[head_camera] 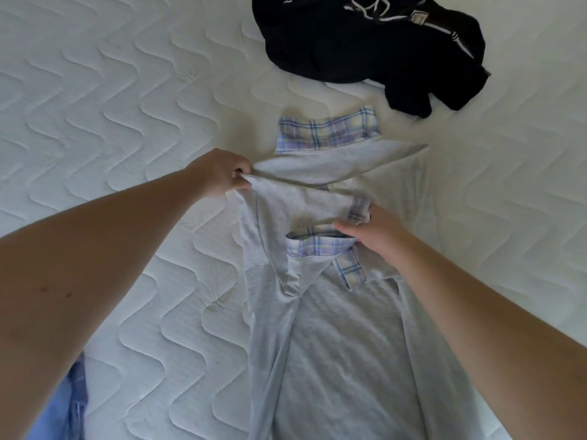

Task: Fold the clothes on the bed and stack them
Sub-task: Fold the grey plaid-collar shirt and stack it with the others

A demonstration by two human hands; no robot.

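A light grey polo shirt (333, 338) with plaid collar and plaid sleeve cuffs lies lengthwise on the white quilted mattress (111, 106), collar end away from me. My left hand (219, 174) pinches the shirt's left shoulder edge and lifts it slightly. On the right side of the plaid collar, my right hand (371, 231) grips the fabric. A sleeve with a plaid cuff (327, 130) is laid across the top of the shirt. A crumpled dark navy garment (365, 46) with white drawstrings sits at the far end of the bed.
A strip of blue denim fabric (74, 404) shows at the lower left edge, under my left forearm. Bare mattress stretches across the left and right sides of the shirt.
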